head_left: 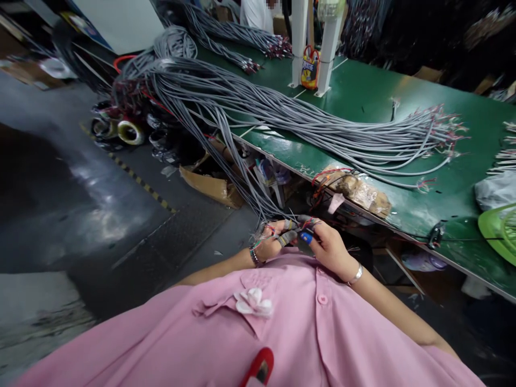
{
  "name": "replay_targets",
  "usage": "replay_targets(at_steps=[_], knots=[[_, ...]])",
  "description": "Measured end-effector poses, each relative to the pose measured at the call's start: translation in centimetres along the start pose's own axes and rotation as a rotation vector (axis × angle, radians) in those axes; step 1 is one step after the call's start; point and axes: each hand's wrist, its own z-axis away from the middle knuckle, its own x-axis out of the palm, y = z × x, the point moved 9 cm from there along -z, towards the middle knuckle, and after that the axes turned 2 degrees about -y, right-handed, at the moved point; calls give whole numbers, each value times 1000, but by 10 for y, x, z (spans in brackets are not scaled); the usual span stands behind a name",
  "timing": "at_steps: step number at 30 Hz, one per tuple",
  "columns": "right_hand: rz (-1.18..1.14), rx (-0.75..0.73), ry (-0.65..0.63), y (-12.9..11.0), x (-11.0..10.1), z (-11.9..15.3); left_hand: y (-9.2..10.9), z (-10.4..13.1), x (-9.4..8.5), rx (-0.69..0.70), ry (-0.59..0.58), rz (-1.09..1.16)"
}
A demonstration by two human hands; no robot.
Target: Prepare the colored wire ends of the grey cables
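Observation:
A bundle of grey cables (245,185) hangs over the table's front edge and runs down to my hands. My left hand (266,248) is closed around the stripped cable ends, where thin coloured wires fan out. Close beside it, in front of my waist, my right hand (334,251) is closed in a pinch on thin wires, with red ones showing near its fingertips. Tape or finger covers wrap several fingers, and the right thumb has a blue band. The exact wires between my fingertips are too small to make out.
Many more grey cables (282,110) lie across the green table (366,88), ends at the right. A taped brown bundle (358,191) sits on the front edge. A green basket (497,228) stands at right. Below are a cardboard box (213,185) and wire rolls (129,132). Another person (257,15) is behind.

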Motion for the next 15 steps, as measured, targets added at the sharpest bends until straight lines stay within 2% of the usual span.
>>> replay_targets(at_steps=[2,5,8,10,12,15], knots=[[75,-54,-54,-5,0,-1,2,-2,4,-11,-102,36],[18,-49,-174,-5,0,1,5,-5,20,-48,-358,123],[-247,48,-289,7,2,10,8,-4,40,-98,-598,98],[-479,198,-300,28,3,18,13,-7,46,-94,-648,71],[-685,375,-177,58,-5,27,24,-14,45,-33,-620,54],[-918,571,221,106,-33,42,43,-25,33,161,-484,-61]])
